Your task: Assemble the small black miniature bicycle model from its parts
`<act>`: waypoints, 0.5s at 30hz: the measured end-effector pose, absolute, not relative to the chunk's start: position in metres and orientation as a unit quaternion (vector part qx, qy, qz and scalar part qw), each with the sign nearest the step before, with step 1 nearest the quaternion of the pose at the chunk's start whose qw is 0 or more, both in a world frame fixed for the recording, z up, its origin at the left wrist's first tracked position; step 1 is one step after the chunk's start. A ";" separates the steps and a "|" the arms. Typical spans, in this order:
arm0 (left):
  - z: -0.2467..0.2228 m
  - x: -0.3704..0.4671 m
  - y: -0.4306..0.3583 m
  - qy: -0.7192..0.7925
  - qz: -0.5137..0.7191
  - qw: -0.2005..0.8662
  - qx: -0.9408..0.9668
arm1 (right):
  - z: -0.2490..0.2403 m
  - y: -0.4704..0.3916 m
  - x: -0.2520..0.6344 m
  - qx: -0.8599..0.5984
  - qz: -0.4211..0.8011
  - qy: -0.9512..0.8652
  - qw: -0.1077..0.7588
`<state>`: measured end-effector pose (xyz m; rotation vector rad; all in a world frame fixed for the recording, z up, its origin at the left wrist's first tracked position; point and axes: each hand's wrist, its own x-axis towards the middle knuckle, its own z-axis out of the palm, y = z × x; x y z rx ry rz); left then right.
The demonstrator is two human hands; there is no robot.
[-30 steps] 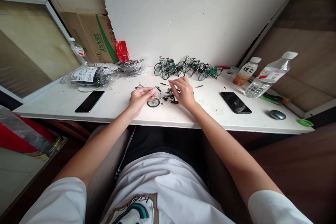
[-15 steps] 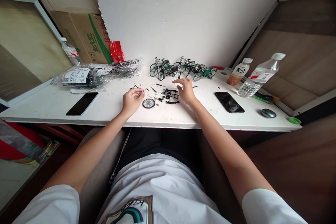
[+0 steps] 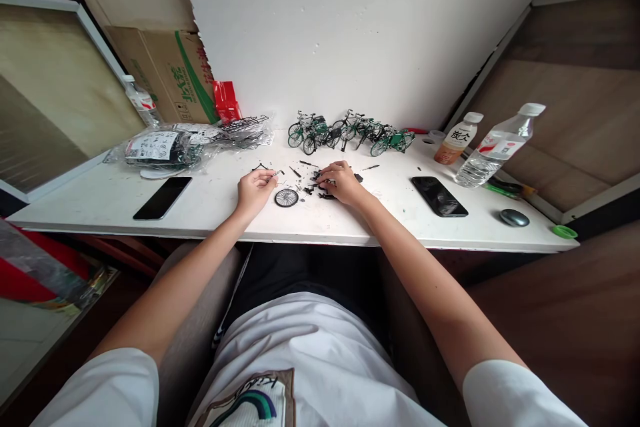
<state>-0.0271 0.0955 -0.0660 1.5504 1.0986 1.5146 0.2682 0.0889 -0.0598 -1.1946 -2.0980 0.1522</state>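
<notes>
My left hand (image 3: 257, 189) pinches a small, thin dark part (image 3: 279, 173) between thumb and fingertips, just above the table. Right below it lies a spoked miniature bicycle wheel (image 3: 287, 197). My right hand (image 3: 341, 182) is over a cluster of black model bicycle parts (image 3: 326, 196), its fingers curled down among them and partly hiding them. Whether those fingertips grip a piece I cannot tell. Tiny loose pieces are scattered between the two hands, with a slim dark rod (image 3: 295, 172) behind them.
Several assembled miniature bicycles (image 3: 350, 130) stand along the back. Bagged parts (image 3: 160, 147) and a phone (image 3: 163, 198) lie on the left. On the right are another phone (image 3: 439, 196), a drink bottle (image 3: 457, 139), a water bottle (image 3: 500, 147) and a dark rounded object (image 3: 514, 217).
My right hand has moved left and down onto the black parts, its fingers curling in. My left hand keeps its pinch on the small part. The view has shifted slightly.
</notes>
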 end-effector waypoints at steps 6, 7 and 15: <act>-0.067 -0.026 0.097 0.422 0.589 0.353 0.592 | -0.052 0.085 0.265 -0.482 0.060 -0.788 0.380; -0.068 -0.027 0.099 0.423 0.591 0.351 0.590 | -0.051 0.085 0.265 -0.489 0.066 -0.781 0.384; -0.069 -0.033 0.104 0.449 0.614 0.293 0.579 | -0.048 0.082 0.262 -0.495 0.088 -0.763 0.406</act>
